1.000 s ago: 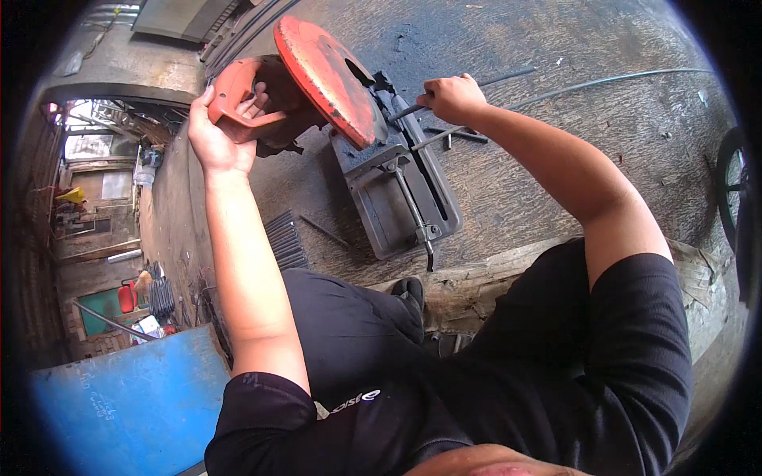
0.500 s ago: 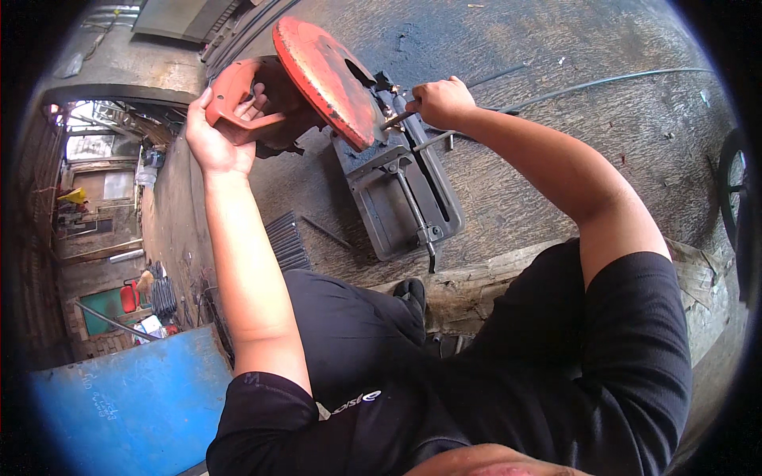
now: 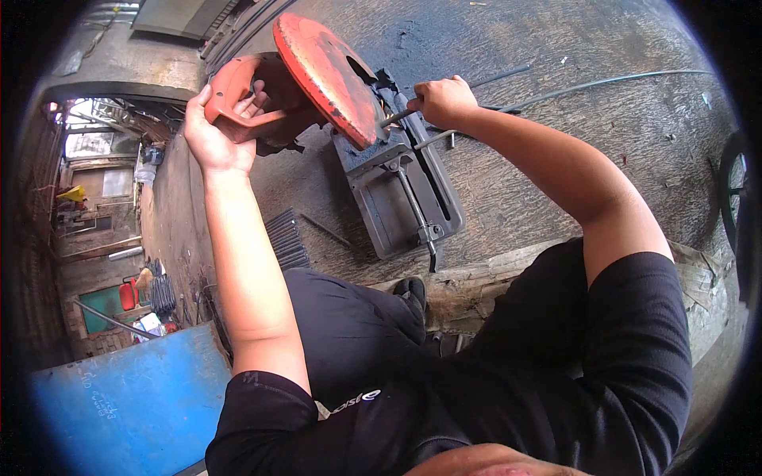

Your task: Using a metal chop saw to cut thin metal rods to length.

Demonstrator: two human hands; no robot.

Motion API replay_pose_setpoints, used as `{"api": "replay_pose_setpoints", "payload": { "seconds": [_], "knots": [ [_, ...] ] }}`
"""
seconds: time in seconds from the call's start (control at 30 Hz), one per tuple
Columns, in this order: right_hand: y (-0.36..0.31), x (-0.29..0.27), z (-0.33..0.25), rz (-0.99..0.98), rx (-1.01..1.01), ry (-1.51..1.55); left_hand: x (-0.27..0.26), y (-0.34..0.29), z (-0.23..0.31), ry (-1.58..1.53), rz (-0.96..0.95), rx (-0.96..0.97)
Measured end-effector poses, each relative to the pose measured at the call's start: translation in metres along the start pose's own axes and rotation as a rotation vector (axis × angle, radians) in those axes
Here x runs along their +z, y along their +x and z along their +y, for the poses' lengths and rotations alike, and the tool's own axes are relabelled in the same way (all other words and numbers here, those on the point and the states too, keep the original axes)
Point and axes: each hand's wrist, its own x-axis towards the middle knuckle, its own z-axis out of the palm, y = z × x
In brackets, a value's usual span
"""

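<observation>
Orange-red with dark scuffs is being observed on the guard (image 3: 329, 71) and plainer orange on the handle (image 3: 232, 87), both far left. Grey is being recorded on the base (image 3: 379, 214), dark grey on the rod (image 3: 504, 74). Brown-grey streaking is being noted across the ground (image 3: 508, 198), blue on the near-left panel (image 3: 143, 404).

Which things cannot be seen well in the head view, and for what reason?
All in the head view:
Inside of the red guard: hidden by its round face.
Middle of the dark rod: covered by the right hand.
Black wheel-like object: cut off by the dark border.
Yellow object at left: too small to identify.
</observation>
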Motion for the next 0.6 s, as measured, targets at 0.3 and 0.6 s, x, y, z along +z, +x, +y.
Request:
{"api": "replay_pose_setpoints", "payload": {
  "seconds": [0.3, 0.6],
  "knots": [
    [0.0009, 0.001, -0.001, -0.003, 0.02, -0.034, -0.0004, -0.0002, -0.0012, 0.013, -0.001, 0.017],
    [-0.0018, -0.0005, 0.0, 0.007, -0.011, -0.038, 0.0007, -0.0006, -0.0016, 0.024, 0.012, 0.025]
  ]
}}
